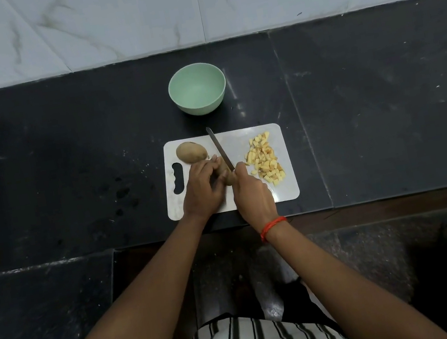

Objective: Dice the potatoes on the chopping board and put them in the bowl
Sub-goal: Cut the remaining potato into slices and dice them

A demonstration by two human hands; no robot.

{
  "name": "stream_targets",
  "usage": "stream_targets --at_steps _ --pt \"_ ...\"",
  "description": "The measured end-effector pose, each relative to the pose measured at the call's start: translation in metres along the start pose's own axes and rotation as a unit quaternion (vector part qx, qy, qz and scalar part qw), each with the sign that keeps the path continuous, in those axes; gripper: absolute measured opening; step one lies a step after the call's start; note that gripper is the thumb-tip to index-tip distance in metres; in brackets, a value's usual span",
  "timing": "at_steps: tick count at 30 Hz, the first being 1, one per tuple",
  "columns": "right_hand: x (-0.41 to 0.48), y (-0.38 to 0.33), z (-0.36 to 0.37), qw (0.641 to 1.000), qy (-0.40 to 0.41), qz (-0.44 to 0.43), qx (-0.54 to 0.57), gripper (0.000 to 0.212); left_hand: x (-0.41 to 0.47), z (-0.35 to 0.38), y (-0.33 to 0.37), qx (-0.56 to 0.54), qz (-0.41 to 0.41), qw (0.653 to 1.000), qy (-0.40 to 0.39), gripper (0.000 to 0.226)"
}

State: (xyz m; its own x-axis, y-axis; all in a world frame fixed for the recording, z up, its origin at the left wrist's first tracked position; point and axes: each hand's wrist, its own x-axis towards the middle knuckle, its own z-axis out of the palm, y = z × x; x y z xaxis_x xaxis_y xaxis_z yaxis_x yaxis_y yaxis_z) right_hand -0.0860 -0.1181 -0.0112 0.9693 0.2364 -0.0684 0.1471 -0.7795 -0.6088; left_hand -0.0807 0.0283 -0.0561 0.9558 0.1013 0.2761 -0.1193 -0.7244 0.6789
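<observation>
While the left hand (203,186) curls over one potato (225,172) mid-board, the right hand (251,194) grips the knife (220,150), blade on it; a diced pile (265,159) lies on the chopping board (288,192), a whole potato (191,152) waits, and the bowl (197,88) beyond holds nothing yet

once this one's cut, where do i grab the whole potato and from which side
Take the whole potato across its narrow middle, from above, with the left hand, which now holds the other potato. It lies on its side at the far left corner of the chopping board, long axis roughly left to right. The knife blade lies just to its right, so probably avoid that side.
</observation>
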Motion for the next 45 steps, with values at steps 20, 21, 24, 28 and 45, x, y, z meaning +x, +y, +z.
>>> stream_targets --at_steps 20,21,24,28,45 --pt "-0.032 0.009 -0.019 0.998 -0.037 0.004 -0.044 0.018 0.0 -0.002 0.003 -0.012 -0.01 1.0 0.0 0.028" --pt "-0.031 0.009 -0.019 0.999 -0.035 0.001 -0.042 0.019 0.0 -0.001 0.002 -0.012 -0.009 1.0 0.0 0.027" --pt "-0.017 0.005 -0.015 0.998 -0.036 0.005 -0.051 0.024 0.002 -0.002 -0.001 -0.013 -0.008 1.0 -0.004 0.023" --pt "0.011 -0.004 -0.009 0.993 -0.056 -0.014 -0.099 0.031 0.001 -0.002 0.002 -0.005 0.003 1.0 0.006 0.024" --pt "-0.011 0.004 -0.005 0.982 -0.066 -0.026 -0.175 0.051 -0.003 0.0 -0.001 0.0 -0.03 0.999 -0.016 0.034"
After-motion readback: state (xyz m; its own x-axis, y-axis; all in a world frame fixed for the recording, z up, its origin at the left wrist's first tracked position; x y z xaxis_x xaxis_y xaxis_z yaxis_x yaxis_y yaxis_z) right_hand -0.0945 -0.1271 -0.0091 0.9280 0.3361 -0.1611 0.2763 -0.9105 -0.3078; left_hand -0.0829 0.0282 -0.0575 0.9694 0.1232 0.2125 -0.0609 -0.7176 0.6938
